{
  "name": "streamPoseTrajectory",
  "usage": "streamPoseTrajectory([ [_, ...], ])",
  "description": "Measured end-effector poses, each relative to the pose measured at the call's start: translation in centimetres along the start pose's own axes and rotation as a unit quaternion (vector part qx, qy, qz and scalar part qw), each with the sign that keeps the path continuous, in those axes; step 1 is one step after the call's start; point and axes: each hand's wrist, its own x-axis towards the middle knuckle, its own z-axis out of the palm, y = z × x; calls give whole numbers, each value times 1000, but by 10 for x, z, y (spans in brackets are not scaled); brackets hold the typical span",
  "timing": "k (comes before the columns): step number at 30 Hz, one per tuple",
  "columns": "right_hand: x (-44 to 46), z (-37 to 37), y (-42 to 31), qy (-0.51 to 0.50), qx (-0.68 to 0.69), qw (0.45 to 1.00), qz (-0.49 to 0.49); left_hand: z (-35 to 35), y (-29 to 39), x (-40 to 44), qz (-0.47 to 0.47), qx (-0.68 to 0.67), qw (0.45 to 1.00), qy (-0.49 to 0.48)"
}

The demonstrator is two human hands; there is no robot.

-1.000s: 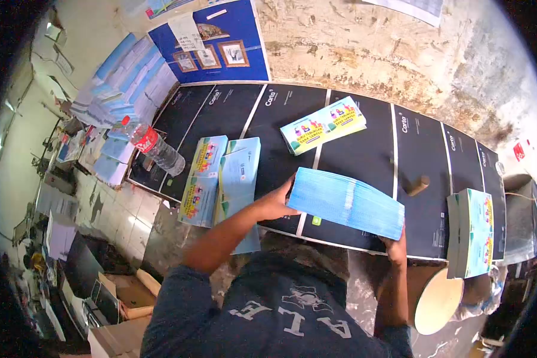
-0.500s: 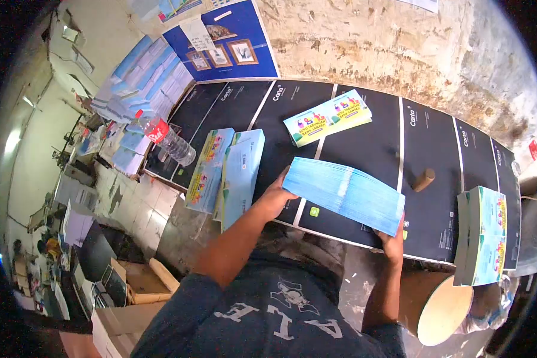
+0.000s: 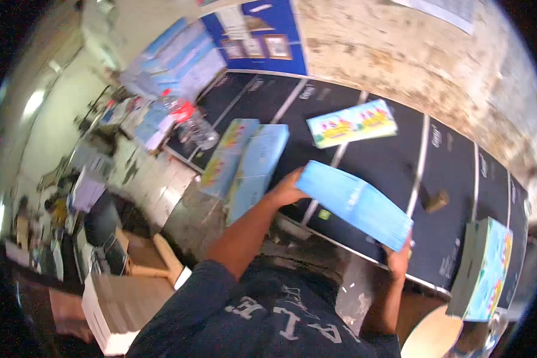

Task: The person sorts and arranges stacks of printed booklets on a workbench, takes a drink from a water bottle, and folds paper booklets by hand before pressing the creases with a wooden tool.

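Observation:
A fanned stack of blue printed sheets (image 3: 355, 203) is held above the near edge of the black table, bowed slightly upward in the middle. My left hand (image 3: 288, 188) is closed around its left end, and my right hand (image 3: 398, 258) grips the lower right end. Beyond the stack lie booklets with a colourful cover (image 3: 352, 124). To the left of my left hand are two piles, one of colourful covers (image 3: 230, 158) and one light blue (image 3: 261, 164). Right of my hands lies a short wooden block (image 3: 437, 201).
A thick pile of booklets (image 3: 492, 268) stands at the table's right end. On the left are a plastic bottle with a red label (image 3: 192, 122) and tall paper stacks (image 3: 179, 59). A round stool (image 3: 432, 334) and a cardboard box (image 3: 113, 304) are below the table.
The camera view has shifted and tilted, blurring the picture. Both hands still hold the blue stack, which slopes down more to the right and bows more.

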Motion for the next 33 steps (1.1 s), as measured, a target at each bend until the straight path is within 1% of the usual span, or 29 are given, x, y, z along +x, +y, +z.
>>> streamPoseTrajectory([
  [1,-2,1,-26,18,-23,995,91,-7,0,1,-22,-64,998,-7],
  [2,5,-1,-8,16,-18,998,54,-7,3,2,-8,-21,999,28],
  [3,4,-2,-17,21,-50,998,40,-6,6,0,5,22,998,64],
  [4,3,5,-18,52,64,997,-3,-10,21,-10,21,-6,997,81],
  [5,2,1,-10,55,76,996,-10,-6,33,-18,36,-38,995,90],
  [7,8,-8,-7,-22,-56,997,51,8,-20,-26,91,52,990,97],
  [8,6,-8,0,-27,-60,997,50,9,-27,-30,-3,-123,992,12],
  [9,12,-5,7,-49,25,997,45,9,-25,-30,5,-124,992,18],
  [10,17,2,7,-71,112,990,43,8,-24,-35,18,-43,999,25],
  [11,16,4,7,-67,112,990,43,5,-23,-38,28,37,999,27],
  [12,16,3,-2,-73,38,997,1,0,-28,-35,23,56,998,-18],
  [13,14,1,-10,-80,-37,995,-40,-2,-38,-29,22,53,998,-16],
  [14,13,-5,-16,-104,-47,993,36,1,-46,-22,3,18,999,-37],
  [16,24,-9,3,-106,-78,991,35,-9,-36,-13,-12,-22,998,-62],
  [17,22,-14,10,-106,-105,988,36,-25,-5,-9,38,29,997,-69],
  [18,11,-6,-25,-91,-97,990,38,-27,13,-5,92,75,990,-81],
  [19,10,-9,-33,-125,-146,981,28,-13,-25,3,68,60,995,-47],
  [20,-3,-1,-56,-78,-92,992,32,-18,-10,4,148,-28,986,-75],
  [21,-3,-1,-54,-53,-98,994,-3,-14,-7,4,92,-110,988,-57],
  [22,0,-5,-46,-34,-131,987,-86,-18,15,1,106,-81,989,-65],
  [23,0,-2,-58,-29,-95,993,-65,-16,-2,3,123,20,991,-43],
  [24,3,-12,-47,-78,-115,990,-17,-17,5,-1,-5,8,999,-39],
  [25,6,-21,-13,-96,-79,992,-1,-9,-1,0,-13,-115,992,-52],
  [27,0,-6,-53,-51,22,998,-6,-5,4,0,41,-160,985,-56],
  [28,4,-10,-51,-50,18,999,-7,-10,2,4,43,-164,984,-56],
  [30,6,-18,-30,-87,13,996,10,-16,-1,2,72,-10,994,-78],
  [31,9,-22,-20,-102,11,995,15,-18,6,5,69,-11,995,-75],
  [33,8,-26,-1,-105,-180,977,-35,-19,16,9,28,28,996,-80],
])
